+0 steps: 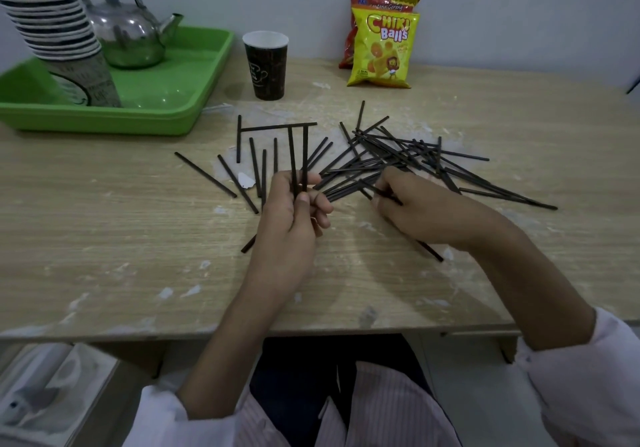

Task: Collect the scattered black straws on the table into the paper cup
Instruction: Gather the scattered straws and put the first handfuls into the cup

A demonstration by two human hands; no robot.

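Black straws: left hand fingers pinch two, right hand fingers pinch one; bag reads "Chiki Balls".

1. A single head-worn camera looks forward and steeply down onto the tabletop.
2. It sits close above the near edge; both forearms enter from below.
3. The wide lens reaches the far wall.

Black straws, green tray, yellow snack bag, dark patterned cup
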